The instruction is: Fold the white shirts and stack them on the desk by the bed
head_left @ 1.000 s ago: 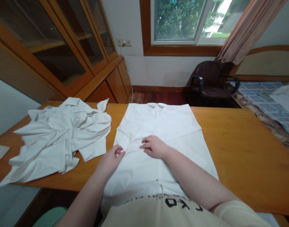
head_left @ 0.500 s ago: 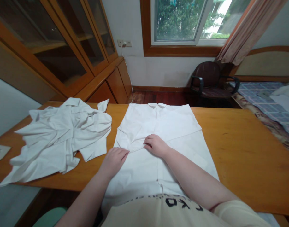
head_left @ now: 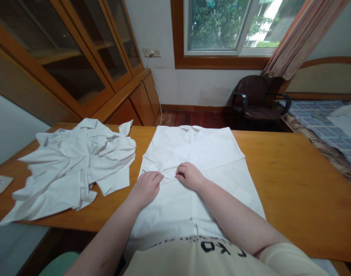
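A white shirt [head_left: 215, 149] lies spread on the table, its collar at the far edge and its lower end running toward my body. My left hand [head_left: 146, 188] rests on the shirt's left side, fingertips pinched together on a fold of its cloth. Close by to the right, my right hand [head_left: 190, 176] has its fingers curled down on the same cloth near the shirt's middle. Small creases gather in the fabric around both hands. The undersides of the fingers are hidden.
Left of the shirt lies a crumpled heap of white clothes [head_left: 77, 165]. A white object [head_left: 0, 184] sits at the table's left end. The wooden table [head_left: 296, 191] extends to the right. Beyond it stand a chair [head_left: 253, 96], a bed [head_left: 330, 115] and a glass-fronted cabinet [head_left: 106, 82].
My left hand has moved a little right and away from me, pushing the cloth into creases. My right hand has barely shifted.
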The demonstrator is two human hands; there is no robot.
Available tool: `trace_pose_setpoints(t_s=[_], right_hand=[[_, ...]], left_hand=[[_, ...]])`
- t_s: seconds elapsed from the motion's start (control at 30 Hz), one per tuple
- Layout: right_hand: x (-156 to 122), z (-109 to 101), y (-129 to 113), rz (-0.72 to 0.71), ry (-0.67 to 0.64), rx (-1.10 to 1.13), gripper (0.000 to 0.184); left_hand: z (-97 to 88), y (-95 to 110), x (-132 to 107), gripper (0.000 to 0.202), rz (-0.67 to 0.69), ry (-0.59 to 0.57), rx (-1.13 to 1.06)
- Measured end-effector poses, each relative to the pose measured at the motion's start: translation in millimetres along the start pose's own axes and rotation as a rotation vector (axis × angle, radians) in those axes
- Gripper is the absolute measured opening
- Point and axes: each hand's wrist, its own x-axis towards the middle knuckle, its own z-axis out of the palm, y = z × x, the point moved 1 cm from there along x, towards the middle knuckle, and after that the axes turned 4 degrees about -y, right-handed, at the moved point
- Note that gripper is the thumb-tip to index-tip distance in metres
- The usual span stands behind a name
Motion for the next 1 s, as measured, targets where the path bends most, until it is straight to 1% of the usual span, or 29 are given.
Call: trace_pose_setpoints(t_s=[0.17, 0.33, 0.43, 0.5, 0.57, 0.67, 0.77, 0.83, 0.9, 1.0], right_hand=[[-1, -1, 0, -0.023, 0.004, 0.004, 0.010], [2, 3, 2, -0.018, 0.016, -0.002, 0.011], [3, 3, 2, 0.005, 0.024, -0.009, 0.011], [2, 1, 1, 0.007, 0.019, -0.003, 0.010], [0, -1, -1, -0.011, 0.010, 0.003, 0.009], [-4, -5, -8, -0.075, -0.013, -0.022, 0.012], [-6, -6, -17, -0.133, -0.035, -0.080, 0.013], [-6, -5, -21, -0.130, -0.050, -0.129, 0.015], [-5, -3, -24, -0.096, -0.060, -0.191, 0.016], [-3, 1, -26, -0.052, -0.046, -0.281, 0.021]], left_hand=[[4.4, 3, 6, 0.021, 0.008, 0.044, 0.093], [10.7, 2, 6, 0.014, 0.026, 0.160, 0.132], [13.4, 1, 4, 0.013, 0.046, 0.199, 0.131], [13.9, 0, 4, 0.013, 0.044, 0.204, 0.132], [13.7, -1, 4, 0.017, 0.030, 0.200, 0.134], [13.8, 0, 6, 0.023, 0.000, 0.188, 0.134], [15.1, 1, 7, 0.023, -0.023, 0.183, 0.140], [16.0, 3, 8, 0.021, -0.032, 0.194, 0.144], [16.6, 4, 9, 0.020, -0.032, 0.206, 0.142], [16.8, 5, 10, 0.020, -0.031, 0.208, 0.132]])
